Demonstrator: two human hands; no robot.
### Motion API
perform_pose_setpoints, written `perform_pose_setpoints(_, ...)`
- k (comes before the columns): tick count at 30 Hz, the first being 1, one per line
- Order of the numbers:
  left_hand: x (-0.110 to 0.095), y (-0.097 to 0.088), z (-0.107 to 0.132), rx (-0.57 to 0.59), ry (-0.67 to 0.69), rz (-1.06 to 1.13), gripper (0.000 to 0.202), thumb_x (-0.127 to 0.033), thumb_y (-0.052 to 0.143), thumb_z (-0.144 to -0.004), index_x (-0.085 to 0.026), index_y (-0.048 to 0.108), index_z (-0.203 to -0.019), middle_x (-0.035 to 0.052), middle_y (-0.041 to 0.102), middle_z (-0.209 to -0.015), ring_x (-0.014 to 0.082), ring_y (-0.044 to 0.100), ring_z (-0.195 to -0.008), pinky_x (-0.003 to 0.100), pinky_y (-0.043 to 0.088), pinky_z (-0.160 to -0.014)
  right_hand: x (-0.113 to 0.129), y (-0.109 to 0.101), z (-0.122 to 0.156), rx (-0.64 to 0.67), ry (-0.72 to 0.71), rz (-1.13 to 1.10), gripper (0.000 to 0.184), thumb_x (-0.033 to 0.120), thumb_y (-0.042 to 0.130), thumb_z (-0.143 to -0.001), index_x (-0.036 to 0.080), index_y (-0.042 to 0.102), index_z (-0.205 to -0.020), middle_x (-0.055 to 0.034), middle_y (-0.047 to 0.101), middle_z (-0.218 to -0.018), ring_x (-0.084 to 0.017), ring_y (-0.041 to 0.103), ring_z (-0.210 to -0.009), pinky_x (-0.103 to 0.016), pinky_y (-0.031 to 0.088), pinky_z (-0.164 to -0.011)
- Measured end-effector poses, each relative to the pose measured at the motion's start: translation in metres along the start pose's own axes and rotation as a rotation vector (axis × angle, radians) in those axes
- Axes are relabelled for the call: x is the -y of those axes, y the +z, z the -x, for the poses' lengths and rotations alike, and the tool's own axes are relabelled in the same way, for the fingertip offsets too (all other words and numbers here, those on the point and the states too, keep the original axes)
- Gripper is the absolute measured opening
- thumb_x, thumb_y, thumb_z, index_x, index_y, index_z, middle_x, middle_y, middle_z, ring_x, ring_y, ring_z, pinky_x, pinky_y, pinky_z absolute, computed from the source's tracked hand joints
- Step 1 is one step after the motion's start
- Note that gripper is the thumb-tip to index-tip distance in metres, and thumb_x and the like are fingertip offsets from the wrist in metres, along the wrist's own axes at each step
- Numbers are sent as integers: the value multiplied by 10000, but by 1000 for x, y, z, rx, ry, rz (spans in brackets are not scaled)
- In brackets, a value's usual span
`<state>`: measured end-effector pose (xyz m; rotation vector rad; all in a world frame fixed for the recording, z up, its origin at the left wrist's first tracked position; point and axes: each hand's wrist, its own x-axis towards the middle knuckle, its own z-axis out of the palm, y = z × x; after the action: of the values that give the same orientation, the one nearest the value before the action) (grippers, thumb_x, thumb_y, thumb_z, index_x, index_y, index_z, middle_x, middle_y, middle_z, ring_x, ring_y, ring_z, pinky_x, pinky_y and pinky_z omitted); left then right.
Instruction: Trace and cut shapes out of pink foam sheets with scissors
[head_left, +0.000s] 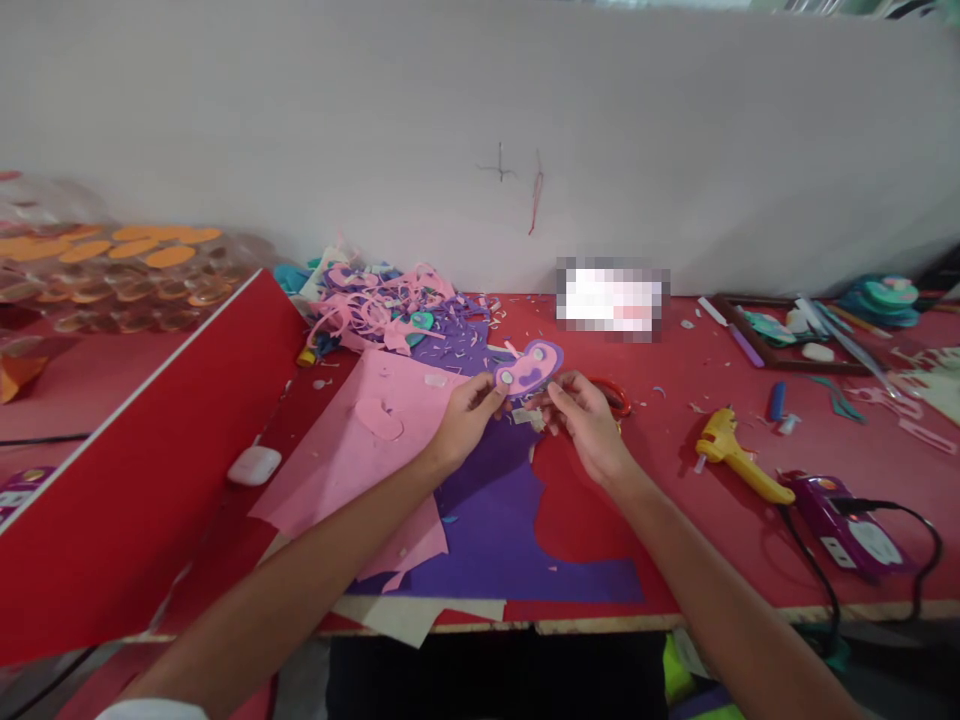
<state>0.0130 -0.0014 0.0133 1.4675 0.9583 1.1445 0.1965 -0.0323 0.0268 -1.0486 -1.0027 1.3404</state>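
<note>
The left hand (471, 412) pinches a pink-and-purple cutout (543, 366) and the right hand (589, 415) half-curls at its right edge, grip unclear, over a red table (645, 520) below the far grey wall (360, 130).

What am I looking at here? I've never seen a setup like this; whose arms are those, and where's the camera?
There is no robot arm here: these are a person's own bare hands. The one picture comes from a camera worn on the head, looking forward and down. The left hand pinches one end of a small pink-and-purple cutout; the right hand is at its other end, though its grip is hard to make out. On the red table lie a pink sheet over a purple sheet, with a heap of scraps behind. To the right lies a yellow glue gun.
</note>
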Motion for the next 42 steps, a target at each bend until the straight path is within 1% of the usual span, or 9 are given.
perform_pose_setpoints(5,4,-5,-4,-166,-41,153,363,-462,639,-931,-183,535,-724,-28,537,-650,92,451,-591,236,349,-603,4,-6,-1,27,-12,17,304,493,720,-874,239,555,-848,22,648,-656,-107,512,-545,-239,369,-494)
perform_pose_setpoints(9,10,-8,-8,-262,-30,241,377,-451,679,-907,-185,503,-706,-30,516,-642,84,425,-577,223,328,-575,7,-12,-4,-34,-96,62,219,410,757,-847,226,638,-850,46,575,-614,-93,466,-516,-245,362,-492)
perform_pose_setpoints(12,13,-10,-10,-305,-28,276,383,-461,701,-890,-185,509,-707,-31,503,-640,81,425,-574,215,325,-561,8,-20,-8,-157,-168,66,187,370,766,-827,214,664,-816,42,562,-632,-88,464,-529,-246,373,-505)
perform_pose_setpoints(18,15,-12,-11,-359,-39,295,379,-472,724,-873,-187,522,-724,-32,504,-657,76,432,-579,204,334,-544,11,-42,-18,-507,-406,7,226,384,772,-800,219,619,-818,41,563,-689,-93,491,-570,-241,415,-532)
perform_pose_setpoints(21,14,-11,-11,-357,-28,250,396,-494,703,-889,-190,510,-723,-34,500,-650,78,429,-572,212,331,-537,11,-48,-19,-605,-442,68,207,348,767,-785,226,625,-874,40,577,-744,-94,503,-583,-242,435,-546)
perform_pose_setpoints(23,13,-11,-10,-340,-19,205,413,-511,682,-905,-192,497,-718,-36,493,-641,79,425,-566,220,329,-538,11,-46,-17,-566,-402,148,190,301,749,-788,230,658,-939,21,609,-805,-115,561,-660,-263,480,-611)
perform_pose_setpoints(27,12,-10,-9,-321,-11,150,424,-529,648,-925,-196,483,-721,-34,491,-651,83,425,-572,236,329,-545,10,-35,-11,-356,-322,205,191,259,666,-840,248,694,-1028,-22,655,-893,-168,628,-806,-315,505,-701)
perform_pose_setpoints(36,11,-10,-7,-304,-10,120,413,-515,636,-934,-198,470,-728,-33,500,-657,83,436,-577,236,330,-542,23,-25,-6,-101,-261,0,144,369,582,-850,286,669,-930,-36,675,-1023,-146,511,-646,-379,538,-802)
perform_pose_setpoints(42,10,-9,-8,-298,-15,112,405,-497,640,-928,-200,453,-726,-36,500,-657,82,428,-574,238,316,-541,29,-23,-1,-28,-185,-153,175,398,548,-864,318,692,-923,-17,666,-1011,-126,440,-565,-435,540,-922)
